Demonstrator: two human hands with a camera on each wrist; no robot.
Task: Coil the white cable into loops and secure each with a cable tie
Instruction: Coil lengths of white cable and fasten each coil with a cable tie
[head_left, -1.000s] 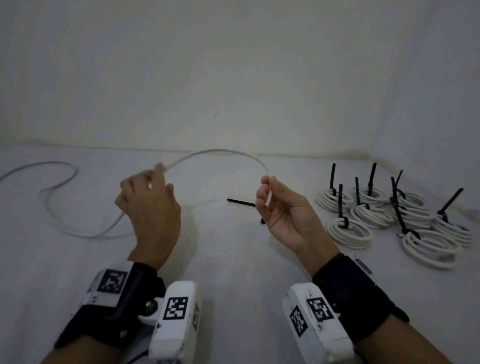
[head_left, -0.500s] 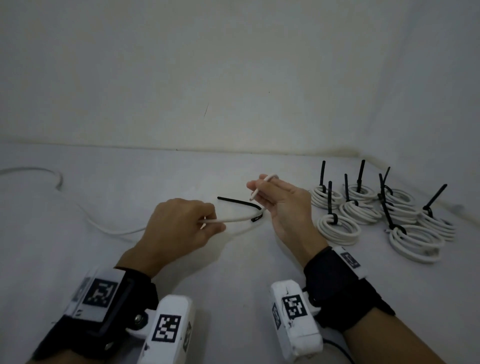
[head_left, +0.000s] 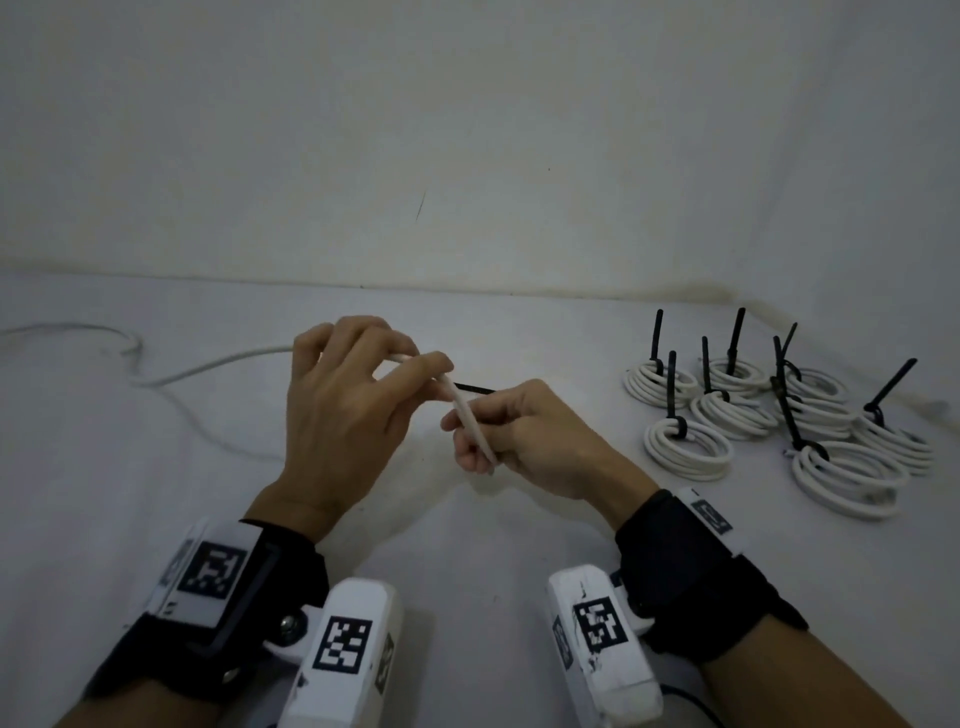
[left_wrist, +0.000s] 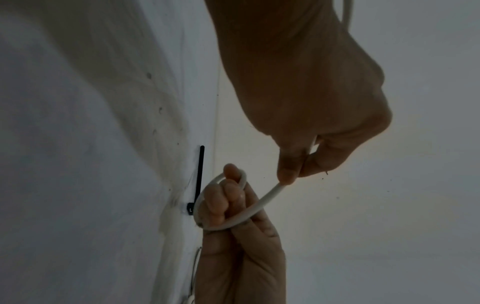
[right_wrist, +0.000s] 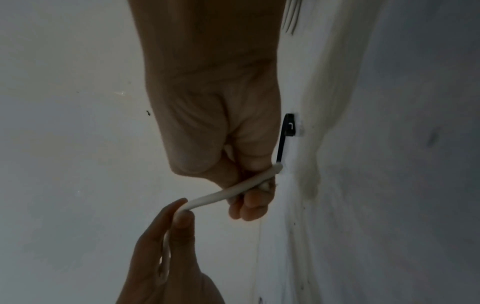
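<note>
The white cable (head_left: 466, 415) runs taut between both hands above the table. My left hand (head_left: 434, 370) pinches it between thumb and fingertips, seen close in the left wrist view (left_wrist: 287, 176). My right hand (head_left: 470, 441) holds the cable's end part, which loops round its curled fingers (left_wrist: 228, 205); the right wrist view shows the same loop (right_wrist: 241, 189). The slack cable (head_left: 208, 364) trails left across the table. One loose black cable tie (head_left: 475, 388) lies flat just behind the hands, also visible as the cable tie (left_wrist: 200, 176) and the cable tie (right_wrist: 284, 139).
Several finished white coils (head_left: 685, 449), each bound with an upright black tie, sit grouped at the right of the white table (head_left: 467, 530). A wall (head_left: 467, 156) closes off the back and the right side.
My left hand has swung up and to the right, carrying the cable over my right hand's fingers into a loop. The slack on the left has been drawn in closer.
</note>
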